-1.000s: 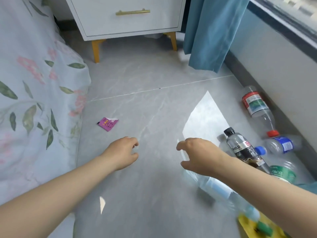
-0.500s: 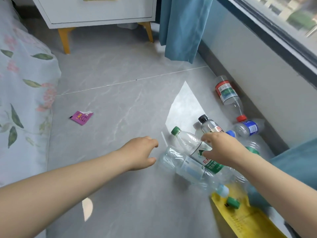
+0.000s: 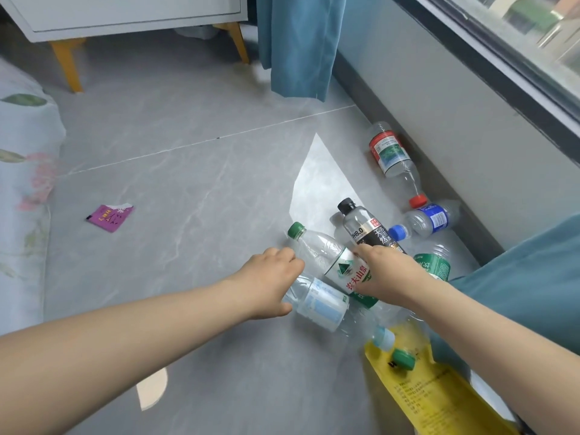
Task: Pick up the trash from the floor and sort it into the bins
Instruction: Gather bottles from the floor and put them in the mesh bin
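Grey floor [image 3: 188,183]: bottles [image 3: 430,219] and a pink wrapper [image 3: 110,216] lie unsorted; left hand [image 3: 270,279] grips the pale-labelled bottle [image 3: 320,304], right hand [image 3: 387,274] the green-capped bottle [image 3: 317,246].

yellow sheet [image 3: 439,400]: cut off below | cabinet [image 3: 125,14]: cut off above

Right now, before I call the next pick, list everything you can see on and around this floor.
bottles: at least six, clear, lying along the right wall
wrapper: one, pink, open floor, left
sheet: one, yellow, under bottle caps, bottom right
curtain: one, teal, top centre
cloth: one, teal, right edge
cabinet: one, white, yellow legs, top left
bedcover: one, floral, left edge
left hand: one, grip round the pale-label bottle
right hand: one, on the heap, grip hidden
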`<state>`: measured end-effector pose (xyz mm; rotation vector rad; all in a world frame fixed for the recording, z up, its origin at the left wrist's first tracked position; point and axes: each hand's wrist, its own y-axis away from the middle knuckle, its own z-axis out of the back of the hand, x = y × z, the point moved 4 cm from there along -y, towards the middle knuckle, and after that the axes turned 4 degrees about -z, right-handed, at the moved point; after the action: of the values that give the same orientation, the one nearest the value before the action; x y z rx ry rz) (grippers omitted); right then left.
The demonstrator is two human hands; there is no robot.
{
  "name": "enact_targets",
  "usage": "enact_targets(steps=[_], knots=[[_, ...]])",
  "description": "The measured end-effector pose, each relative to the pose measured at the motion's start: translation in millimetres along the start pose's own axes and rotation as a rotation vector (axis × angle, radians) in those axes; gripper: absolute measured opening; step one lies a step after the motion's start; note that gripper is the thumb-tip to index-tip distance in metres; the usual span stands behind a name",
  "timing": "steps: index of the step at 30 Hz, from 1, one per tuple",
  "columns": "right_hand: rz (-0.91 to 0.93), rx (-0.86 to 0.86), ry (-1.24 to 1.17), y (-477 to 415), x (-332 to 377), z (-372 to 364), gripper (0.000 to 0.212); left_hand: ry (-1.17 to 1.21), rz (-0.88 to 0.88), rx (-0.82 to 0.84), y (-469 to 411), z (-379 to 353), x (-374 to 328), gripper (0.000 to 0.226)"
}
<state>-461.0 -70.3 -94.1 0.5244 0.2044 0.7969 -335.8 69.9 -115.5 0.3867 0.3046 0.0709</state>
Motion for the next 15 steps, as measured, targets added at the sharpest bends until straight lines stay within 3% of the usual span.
enact_targets(steps=[15], knots=[[-0.013, 0.083, -0.106, -5.5, 0.7, -15.2, 0.055, 0.009, -0.003, 0.074, 3.8, -22.7, 0.5, 0.055]])
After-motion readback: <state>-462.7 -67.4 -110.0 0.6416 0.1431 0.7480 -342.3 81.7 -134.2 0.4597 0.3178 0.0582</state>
